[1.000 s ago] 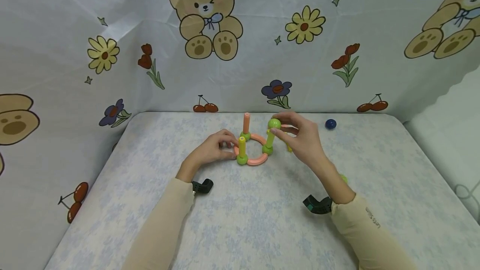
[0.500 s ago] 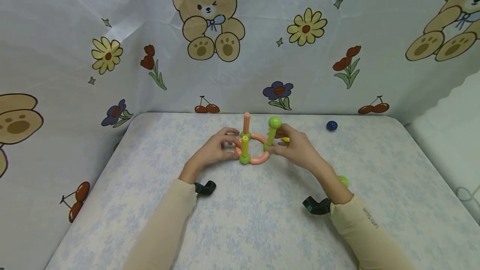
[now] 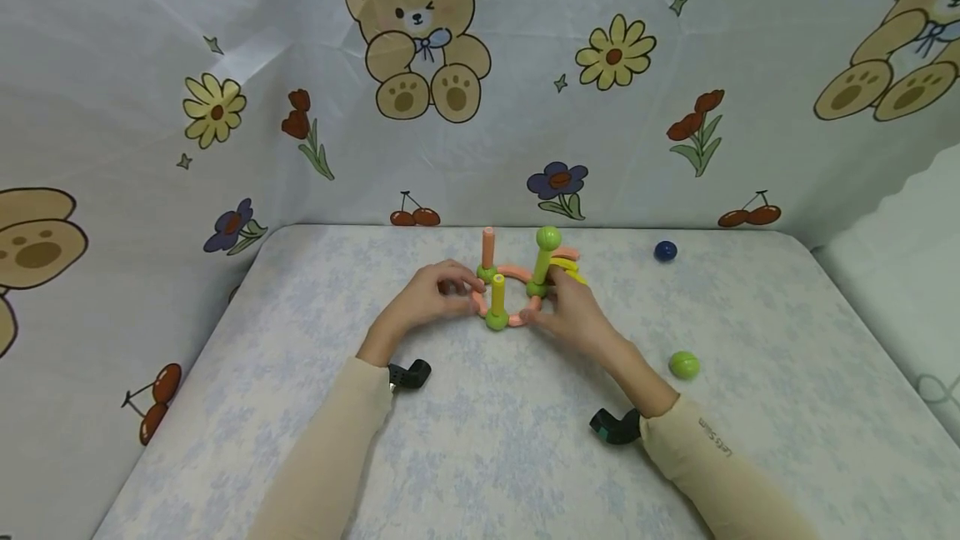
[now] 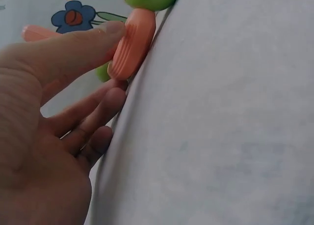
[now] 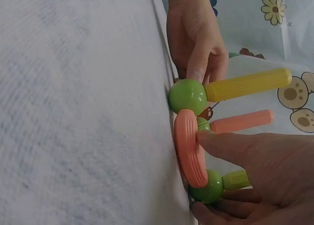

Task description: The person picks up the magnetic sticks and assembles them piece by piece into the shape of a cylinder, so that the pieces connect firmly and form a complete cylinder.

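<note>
**Left hand point(image 3: 433, 293) and right hand point(image 3: 576, 315) flank a pink ring point(image 3: 513, 271), both touching it**

Nearest, two beige sleeves point(image 3: 322, 448) reach in over the pale tabletop point(image 3: 480, 457), with a black wrist camera point(image 3: 408, 374) on the left arm and another on the right. A loose green ball point(image 3: 684, 365) sits to the right of the right wrist.

Next comes the ring's near corner, a green joint point(image 3: 497, 321) with a yellow rod point(image 3: 498, 297) standing up from it. The ring lies flat between the hands, right of one and left of the other, so neither is nearer. It is roundish, without a clear long axis; the rods give the long lines, pointing up. The left hand is half-curled at the ring's left curve, thumb against the pink surface; how firmly it pinches, I cannot tell. The right hand, fingers bent, grips the right side: thumb on the near-right curve, fingers by the joint under a light-green rod point(image 3: 542, 263) topped by a green cap ball point(image 3: 548, 238).

Farther back, a pink rod point(image 3: 488, 248) rises from the far joint. Yellow pieces point(image 3: 564, 263) lie beyond the right hand, and a blue ball point(image 3: 665, 251) rests near the table's far edge, before a bear-print cloth point(image 3: 480, 157).
</note>
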`<move>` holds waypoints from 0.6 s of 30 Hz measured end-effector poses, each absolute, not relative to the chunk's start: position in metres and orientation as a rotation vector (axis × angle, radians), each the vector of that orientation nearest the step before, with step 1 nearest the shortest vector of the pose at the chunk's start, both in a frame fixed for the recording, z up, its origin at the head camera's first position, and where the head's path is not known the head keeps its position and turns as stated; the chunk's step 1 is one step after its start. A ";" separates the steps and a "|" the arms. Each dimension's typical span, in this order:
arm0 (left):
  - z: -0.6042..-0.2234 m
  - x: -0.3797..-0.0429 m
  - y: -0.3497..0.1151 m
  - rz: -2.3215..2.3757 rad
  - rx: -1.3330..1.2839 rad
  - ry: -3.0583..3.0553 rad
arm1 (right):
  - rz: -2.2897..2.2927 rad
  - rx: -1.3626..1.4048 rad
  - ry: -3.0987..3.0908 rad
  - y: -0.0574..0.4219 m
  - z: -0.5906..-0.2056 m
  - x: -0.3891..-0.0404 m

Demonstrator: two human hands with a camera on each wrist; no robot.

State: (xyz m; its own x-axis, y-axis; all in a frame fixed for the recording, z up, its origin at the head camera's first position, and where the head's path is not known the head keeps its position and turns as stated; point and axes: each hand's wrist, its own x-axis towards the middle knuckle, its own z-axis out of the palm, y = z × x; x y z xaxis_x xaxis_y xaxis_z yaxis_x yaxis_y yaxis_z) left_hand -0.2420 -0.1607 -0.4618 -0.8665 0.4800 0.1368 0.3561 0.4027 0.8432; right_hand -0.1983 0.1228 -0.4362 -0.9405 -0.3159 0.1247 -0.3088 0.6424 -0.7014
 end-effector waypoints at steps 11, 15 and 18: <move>-0.457 -0.243 -0.166 1.478 0.755 2.508 | -1.350 -0.363 2.842 0.125 -0.442 -0.198; -0.456 -0.244 -0.165 1.489 0.719 2.499 | -1.392 -0.386 2.843 0.125 -0.445 -0.199; -0.456 -0.246 -0.164 1.483 0.712 2.460 | -1.421 -0.408 2.831 0.124 -0.447 -0.199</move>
State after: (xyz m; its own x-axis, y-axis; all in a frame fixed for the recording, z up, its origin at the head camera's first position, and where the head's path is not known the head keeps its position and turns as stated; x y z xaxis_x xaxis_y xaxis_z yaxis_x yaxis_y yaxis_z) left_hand -0.2458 -0.1638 -0.4558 -0.8687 0.4875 0.0883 0.3058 0.3874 0.8697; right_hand -0.1994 0.1242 -0.4465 -0.9661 -0.2027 0.1602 -0.2495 0.5717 -0.7816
